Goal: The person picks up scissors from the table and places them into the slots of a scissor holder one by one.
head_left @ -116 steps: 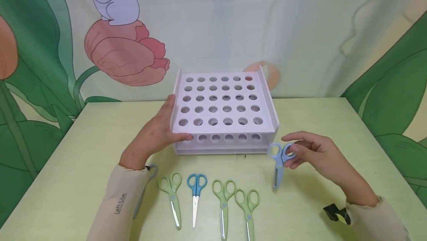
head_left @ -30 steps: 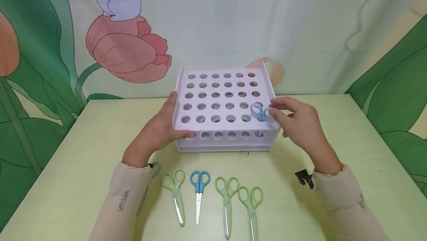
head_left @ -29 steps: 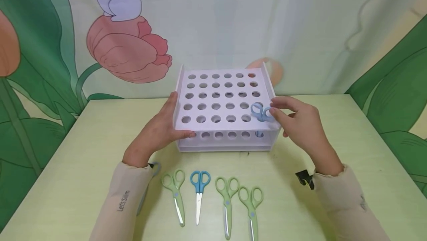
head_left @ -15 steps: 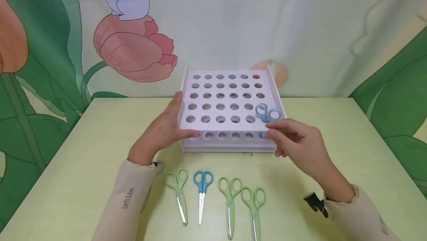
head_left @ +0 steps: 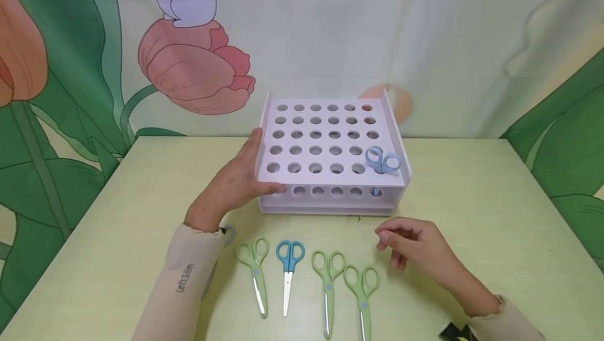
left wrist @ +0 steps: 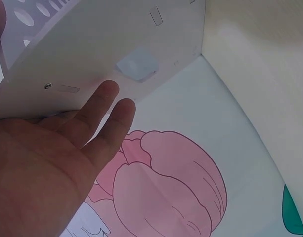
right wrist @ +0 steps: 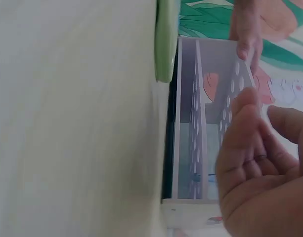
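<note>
My left hand (head_left: 236, 181) touches the left side of a white rack (head_left: 325, 179) with rows of round holes, its thumb lying along the front edge. The left wrist view shows extended fingers (left wrist: 119, 116) by the rack's side panel. Light-blue scissors (head_left: 380, 163) stand in the front right hole, handles on top and the blade showing below the upper shelf. Away from the rack, in front of its right corner, my right hand (head_left: 420, 244) hovers loosely curled with nothing in it. Closest to it are green scissors (head_left: 362, 299) on the table.
More scissors lie in a row before the rack: a green pair (head_left: 327, 280), a blue-handled pair (head_left: 288, 262) and another green pair (head_left: 256, 267). A bluish pair (head_left: 229, 234) is mostly hidden by the left sleeve. Behind the table (head_left: 472, 173) hangs a printed curtain (head_left: 306, 26).
My right hand brought the light-blue scissors from in front of the rack into the front right hole, let go, and drew back toward the front. The left hand stays at the rack.
</note>
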`<action>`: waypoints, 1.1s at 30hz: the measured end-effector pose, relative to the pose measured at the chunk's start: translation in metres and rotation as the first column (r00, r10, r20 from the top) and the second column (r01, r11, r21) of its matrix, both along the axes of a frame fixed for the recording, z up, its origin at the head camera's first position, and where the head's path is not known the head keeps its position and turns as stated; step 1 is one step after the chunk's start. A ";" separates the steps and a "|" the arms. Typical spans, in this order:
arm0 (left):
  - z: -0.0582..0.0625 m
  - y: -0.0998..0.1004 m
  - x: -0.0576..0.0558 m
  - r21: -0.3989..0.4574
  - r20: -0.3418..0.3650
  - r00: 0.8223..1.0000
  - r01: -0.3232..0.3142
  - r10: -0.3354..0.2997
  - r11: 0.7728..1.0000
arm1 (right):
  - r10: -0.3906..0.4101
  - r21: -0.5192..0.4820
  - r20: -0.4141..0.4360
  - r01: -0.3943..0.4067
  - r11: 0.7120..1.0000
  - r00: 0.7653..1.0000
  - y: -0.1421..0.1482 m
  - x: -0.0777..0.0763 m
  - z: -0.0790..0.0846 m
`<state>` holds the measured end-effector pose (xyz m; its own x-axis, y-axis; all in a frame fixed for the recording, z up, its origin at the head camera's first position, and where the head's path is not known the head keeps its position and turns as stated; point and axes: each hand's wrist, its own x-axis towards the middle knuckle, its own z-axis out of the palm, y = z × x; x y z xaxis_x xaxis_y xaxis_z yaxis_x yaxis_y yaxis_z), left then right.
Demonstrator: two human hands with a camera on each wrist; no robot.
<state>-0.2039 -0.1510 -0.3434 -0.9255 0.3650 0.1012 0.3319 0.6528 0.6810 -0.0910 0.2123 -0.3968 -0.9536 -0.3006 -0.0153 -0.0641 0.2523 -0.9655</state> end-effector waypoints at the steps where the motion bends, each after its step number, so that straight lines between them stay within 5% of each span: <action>1: 0.000 0.000 0.000 -0.002 -0.001 1.000 0.000 0.000 1.000 | 0.001 0.016 0.013 -0.002 1.000 1.000 0.002 -0.001 -0.002; 7: 0.000 -0.002 -0.001 0.009 -0.019 1.000 0.015 -0.014 1.000 | 0.099 0.218 0.055 -0.109 0.970 0.994 0.008 -0.004 -0.015; 14: 0.000 -0.003 -0.001 0.038 -0.025 0.999 0.021 -0.020 0.999 | 0.267 0.418 0.011 -0.247 0.874 0.964 0.010 0.000 -0.023; 20: -0.002 -0.002 -0.001 0.040 -0.026 0.999 0.028 -0.027 0.999 | 0.360 0.433 0.068 -0.353 0.830 0.930 0.009 0.006 -0.022; 25: -0.002 -0.003 0.000 0.040 -0.020 0.999 0.026 -0.025 0.999 | 0.434 0.468 -0.001 -0.383 0.797 0.901 0.009 0.007 -0.021; 33: -0.001 -0.001 -0.001 0.062 -0.025 0.999 0.035 -0.033 0.997 | 0.439 0.410 0.068 -0.426 0.807 0.896 0.014 0.003 -0.010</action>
